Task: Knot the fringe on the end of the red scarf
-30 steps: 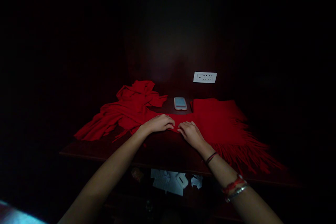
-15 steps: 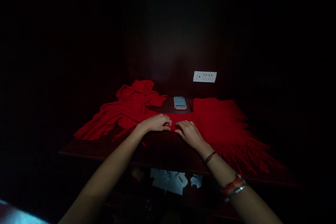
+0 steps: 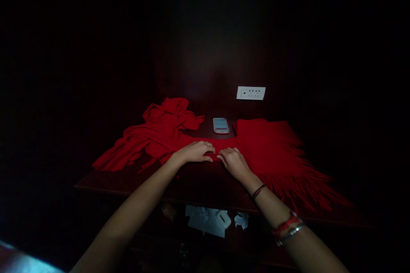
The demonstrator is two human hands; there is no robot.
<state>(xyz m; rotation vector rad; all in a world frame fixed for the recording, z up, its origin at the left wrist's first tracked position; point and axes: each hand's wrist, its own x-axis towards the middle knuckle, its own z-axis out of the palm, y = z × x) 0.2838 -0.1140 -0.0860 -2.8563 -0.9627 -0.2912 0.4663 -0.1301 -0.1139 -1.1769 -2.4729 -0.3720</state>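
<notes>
A red fringed scarf point(image 3: 265, 147) stretches across a dark shelf in front of me. Its right part lies flat and folded, with the tassels fanned toward the right front; the left part is a loose, crumpled heap. A narrower strip of the cloth joins the two. On the near edge of that strip, my left hand point(image 3: 196, 152) curls thumb and fingers around the fabric. Close beside it, almost touching, my right hand point(image 3: 235, 163) pinches the same edge. The fingertips are partly lost in the dim light.
A phone point(image 3: 221, 125) with a lit screen lies behind the strip. On the dark back wall is a white socket plate point(image 3: 251, 93). Below the dark shelf point(image 3: 205, 190), papers point(image 3: 205, 221), a white object point(image 3: 223, 219) and a crumpled paper point(image 3: 241, 220) lie in a lower space.
Both hands have shifted slightly to the right along the strip's near edge and come closer together. The view has moved a little; the scarf's two ends keep their shape.
</notes>
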